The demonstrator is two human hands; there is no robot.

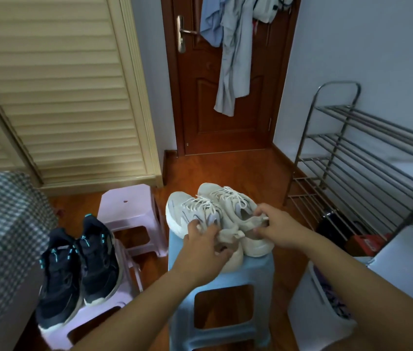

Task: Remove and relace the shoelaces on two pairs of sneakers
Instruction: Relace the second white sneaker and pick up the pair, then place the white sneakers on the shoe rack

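Both bare forearms reach in from the near edge. Left hand (206, 245) curls round the heel of one cream mesh sneaker (195, 216); right hand (275, 230) pinches the collar of its twin (235, 206). Both are laced white, side by side, toes overhanging the far edge of a pale blue plastic stool (240, 272). Left of that stool, black sneakers with teal accents (78, 269) rest on a lilac stool (99, 312).

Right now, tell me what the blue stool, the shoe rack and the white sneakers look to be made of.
Blue stool: moulded plastic, going by its smooth, soft-sheened one-piece form.
Shoe rack: metal tubing, probably steel, bright and silvery with thin round bars.
White sneakers: likely matte fabric or mesh uppers with woven laces and a thick, smooth, rubbery-looking sole; the blur leaves the panels open.
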